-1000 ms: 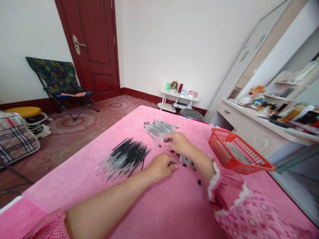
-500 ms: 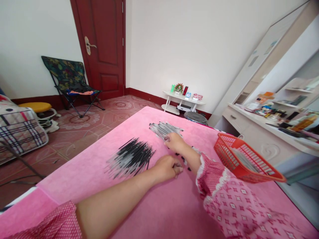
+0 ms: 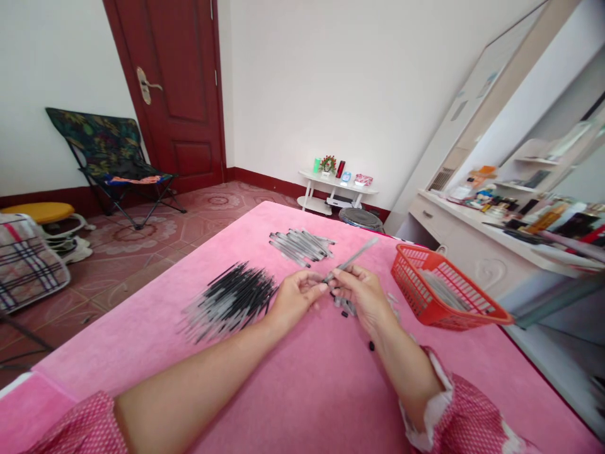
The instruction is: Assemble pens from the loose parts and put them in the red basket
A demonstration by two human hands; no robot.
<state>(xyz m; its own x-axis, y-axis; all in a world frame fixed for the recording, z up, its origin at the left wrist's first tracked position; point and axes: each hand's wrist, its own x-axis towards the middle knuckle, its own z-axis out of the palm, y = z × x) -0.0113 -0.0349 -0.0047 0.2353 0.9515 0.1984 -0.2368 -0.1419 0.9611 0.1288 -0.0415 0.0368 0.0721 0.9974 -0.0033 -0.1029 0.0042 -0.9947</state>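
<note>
My right hand (image 3: 362, 293) is closed around a clear greyish pen barrel (image 3: 354, 255), which points up and away to the right. My left hand (image 3: 297, 294) is pinched at the barrel's lower end, and its fingertips hide whatever small piece they hold. Beyond the hands lies a pile of clear pen barrels with dark ends (image 3: 302, 244). To the left of my left hand is a big heap of thin black-and-grey pen refills (image 3: 234, 299). Small clear and black pen caps (image 3: 345, 308) lie under and beside my right hand, partly covered by it.
An orange plastic basket (image 3: 449, 296) with clear pieces in it stands at the table's right side. Pink cloth (image 3: 283, 403) covers the table. Past the right edge is a dresser (image 3: 491, 265); a folding chair (image 3: 113, 151) stands far left.
My right hand has come back from the pile of barrels with one pen barrel raised in it. My left hand has moved up and left to meet its lower end. The view has shifted rightward.
</note>
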